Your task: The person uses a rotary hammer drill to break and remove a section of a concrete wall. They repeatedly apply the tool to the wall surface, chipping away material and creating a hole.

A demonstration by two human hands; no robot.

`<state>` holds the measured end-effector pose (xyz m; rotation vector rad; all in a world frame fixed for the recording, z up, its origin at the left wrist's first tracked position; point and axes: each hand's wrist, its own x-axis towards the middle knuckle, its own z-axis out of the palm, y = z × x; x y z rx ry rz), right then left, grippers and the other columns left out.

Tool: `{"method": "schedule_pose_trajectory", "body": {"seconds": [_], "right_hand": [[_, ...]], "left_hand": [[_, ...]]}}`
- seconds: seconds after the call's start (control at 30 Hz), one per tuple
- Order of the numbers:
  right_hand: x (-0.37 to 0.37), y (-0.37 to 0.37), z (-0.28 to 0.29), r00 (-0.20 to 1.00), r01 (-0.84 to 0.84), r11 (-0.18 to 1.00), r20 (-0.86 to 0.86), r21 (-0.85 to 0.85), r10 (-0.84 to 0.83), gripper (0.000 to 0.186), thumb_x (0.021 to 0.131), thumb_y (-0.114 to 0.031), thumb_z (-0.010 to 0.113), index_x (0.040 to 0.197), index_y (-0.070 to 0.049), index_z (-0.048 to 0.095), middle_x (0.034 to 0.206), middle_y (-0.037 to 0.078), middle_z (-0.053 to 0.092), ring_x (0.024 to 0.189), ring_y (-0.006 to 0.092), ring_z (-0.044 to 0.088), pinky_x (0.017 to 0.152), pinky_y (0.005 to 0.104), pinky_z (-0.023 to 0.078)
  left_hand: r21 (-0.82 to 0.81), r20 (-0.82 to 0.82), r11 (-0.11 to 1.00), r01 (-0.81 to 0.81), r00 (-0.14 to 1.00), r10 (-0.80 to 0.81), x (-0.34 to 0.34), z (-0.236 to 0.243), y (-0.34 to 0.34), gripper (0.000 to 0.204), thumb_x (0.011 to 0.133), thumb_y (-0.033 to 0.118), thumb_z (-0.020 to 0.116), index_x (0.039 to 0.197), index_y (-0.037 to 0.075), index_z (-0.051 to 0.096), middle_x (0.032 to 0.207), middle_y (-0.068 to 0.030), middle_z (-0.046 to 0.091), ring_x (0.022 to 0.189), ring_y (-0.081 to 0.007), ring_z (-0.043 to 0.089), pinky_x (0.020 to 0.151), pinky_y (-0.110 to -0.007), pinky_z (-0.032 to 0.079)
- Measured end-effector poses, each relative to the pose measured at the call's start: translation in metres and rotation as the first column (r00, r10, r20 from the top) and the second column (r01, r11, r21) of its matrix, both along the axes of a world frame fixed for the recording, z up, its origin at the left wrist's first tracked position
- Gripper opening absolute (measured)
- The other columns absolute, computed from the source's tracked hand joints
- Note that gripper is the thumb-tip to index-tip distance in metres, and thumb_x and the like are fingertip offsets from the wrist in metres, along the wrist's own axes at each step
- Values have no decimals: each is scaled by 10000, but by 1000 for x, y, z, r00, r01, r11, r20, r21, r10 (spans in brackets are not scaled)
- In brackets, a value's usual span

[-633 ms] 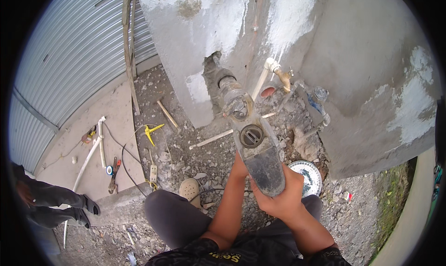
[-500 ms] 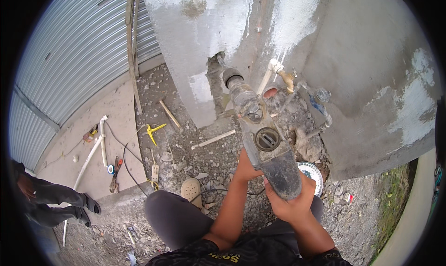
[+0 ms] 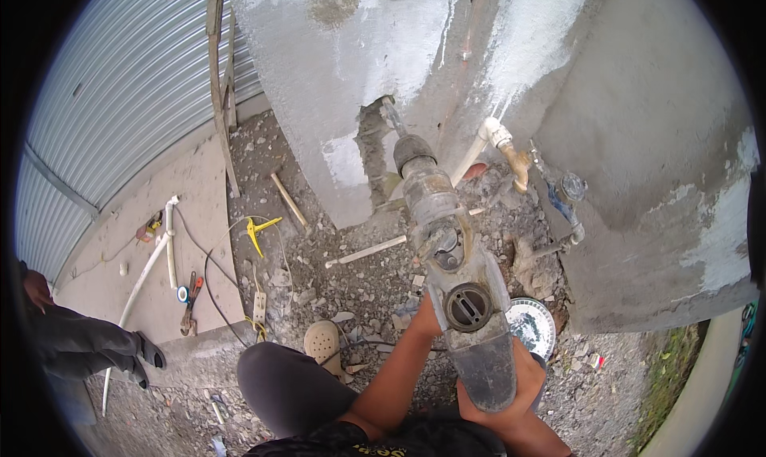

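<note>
A dusty grey demolition hammer (image 3: 456, 265) stretches out before me, its chisel bit (image 3: 393, 116) meeting the upper edge of a rough slot (image 3: 373, 150) chipped into the grey wall. My right hand (image 3: 523, 381) is closed around the rear grip, on the right side of the tool's black end. Under the tool's left side, my left hand (image 3: 429, 317) supports the body; its fingers are mostly hidden behind the casing. Right of the bit, a white pipe (image 3: 472, 158) rises to a brass tap (image 3: 519, 168).
A water meter (image 3: 573, 186) with pipes stands by the right wall. Below lie a patterned plate (image 3: 532, 327), a hammer (image 3: 289, 199), a yellow tool (image 3: 260, 232) and a power strip (image 3: 260, 307) with cables. At left are white pipes (image 3: 153, 265), a wrench (image 3: 190, 312) and another person's legs (image 3: 88, 347).
The demolition hammer has drawn back toward me and slightly right in view, baring more of its chisel bit. My right hand has moved lower with it. The view has shifted a little.
</note>
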<state>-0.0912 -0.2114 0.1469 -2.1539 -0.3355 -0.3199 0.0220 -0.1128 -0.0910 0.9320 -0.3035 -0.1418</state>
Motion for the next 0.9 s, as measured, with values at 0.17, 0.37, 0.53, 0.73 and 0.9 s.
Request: {"method": "schedule_pose_trajectory", "body": {"seconds": [0.17,0.37,0.53,0.73,0.9], "right_hand": [[7,-6,23,1000,21,999,-9,48,-20,352,695,-61,772,1021,55,704,873,137,712,757,205,712,699,331,565],[17,-10,52,998,50,996,35,70,-53,304,718,-58,756,996,57,710,839,124,708,741,174,696,689,307,543],[20,-14,65,998,46,998,28,48,-48,248,751,-44,741,978,52,713,841,109,718,750,154,692,690,298,536],[31,-23,73,996,88,989,-4,117,-88,335,722,-111,825,1007,28,718,833,158,729,735,265,759,698,337,570],[35,-19,82,993,95,991,54,93,-101,285,739,-102,813,973,29,717,820,155,730,730,270,761,687,342,568]], "left_hand": [[-25,16,1000,-3,1000,3,-1,16,-11,710,751,105,958,1367,27,615,1265,-84,719,1139,-179,695,1003,-370,570],[-139,-206,990,2,978,-31,0,47,-20,1037,695,218,983,1534,12,410,1462,-127,591,1313,-227,612,1105,-423,490],[-81,-24,997,-7,1000,5,3,67,-21,1046,668,277,990,1511,-4,439,1447,-146,593,1324,-254,597,1131,-429,443],[303,241,914,-269,950,200,6,87,-20,972,642,270,1013,1426,-24,519,1367,-147,639,1257,-264,638,1043,-409,505],[224,135,937,-268,961,243,6,105,-26,898,648,260,1012,1366,-34,558,1302,-148,679,1195,-271,675,1015,-409,523]]}}
